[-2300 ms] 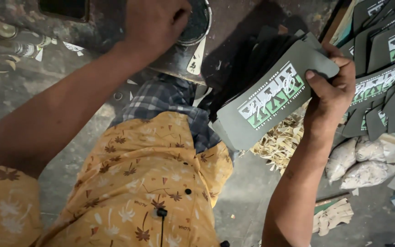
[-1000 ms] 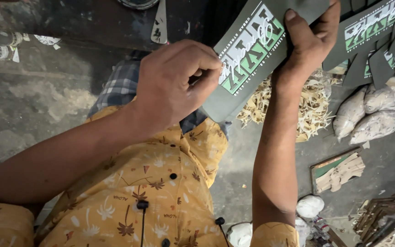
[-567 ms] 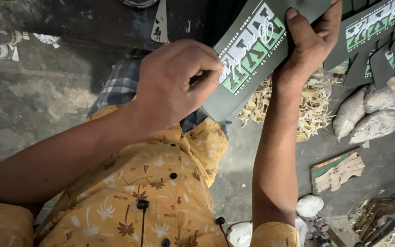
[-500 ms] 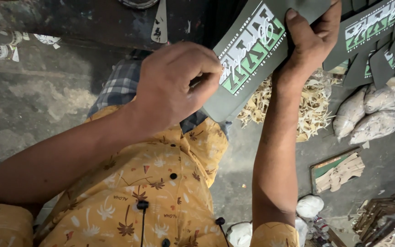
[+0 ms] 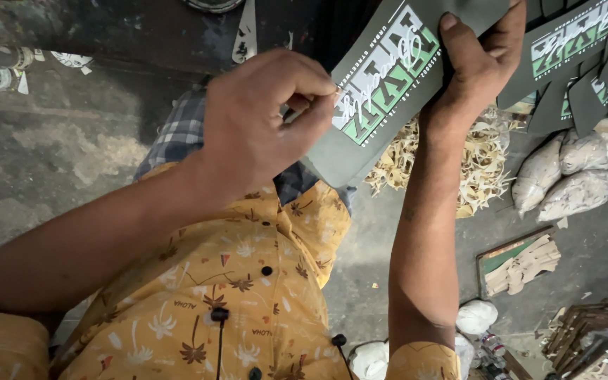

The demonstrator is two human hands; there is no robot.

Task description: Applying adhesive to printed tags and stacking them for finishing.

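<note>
At twelve o'clock, above the lap, the right hand (image 5: 476,60) clamps the grey printed panel (image 5: 388,84) by its upper edge, while the left hand (image 5: 258,123) pinches something small against its left edge; what it pinches, I cannot tell. More printed panels (image 5: 585,42) lie at two o'clock.

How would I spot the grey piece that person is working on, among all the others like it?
Start at the yellow flowered shirt and follow both bare arms upward. They meet on one grey panel with a green and white print, the right hand gripping its top, the left hand pinching its edge. The matching panels to the right lie unheld.
</note>
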